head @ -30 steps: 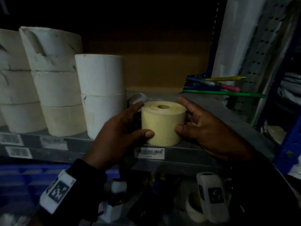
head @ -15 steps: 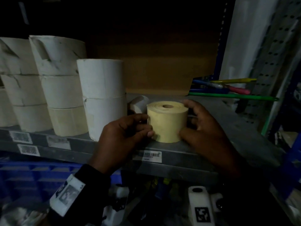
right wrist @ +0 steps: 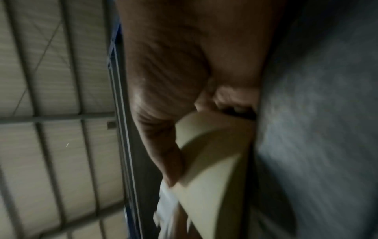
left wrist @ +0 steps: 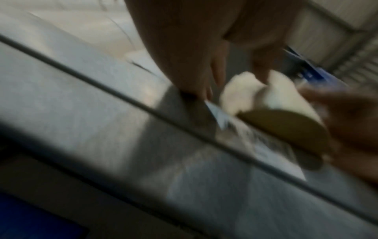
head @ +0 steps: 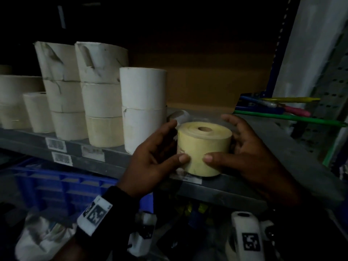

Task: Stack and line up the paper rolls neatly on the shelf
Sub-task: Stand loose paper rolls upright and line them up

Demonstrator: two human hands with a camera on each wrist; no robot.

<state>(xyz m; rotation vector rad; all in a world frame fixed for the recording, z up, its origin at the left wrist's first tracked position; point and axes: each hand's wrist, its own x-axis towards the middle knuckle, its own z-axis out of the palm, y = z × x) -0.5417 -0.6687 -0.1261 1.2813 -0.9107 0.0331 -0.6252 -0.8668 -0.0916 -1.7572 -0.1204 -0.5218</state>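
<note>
On the grey shelf (head: 293, 151), far to the left of the yellow roll (head: 204, 147), you have low cream rolls (head: 17, 102). Nearer to it stand two three-high stacks (head: 102, 95) of paper rolls, then a two-high white stack (head: 144, 108) whose side sits just left of the yellow roll.

Your left hand (head: 153, 159) wraps the yellow roll's left side, thumb on its front face, fingers curled toward its back. The yellow roll stands upright, core hole up, at the shelf's front edge, overlapping a barcode label (head: 188, 178). In the blurred left wrist view its underside looks partly lifted off the shelf, though you cannot be sure. Behind it lies a small grey-white roll (head: 179, 114).

Your right hand (head: 250, 153) grips the yellow roll's right side, thumb on the front. Well to the right lie coloured sticks (head: 290, 110).
</note>
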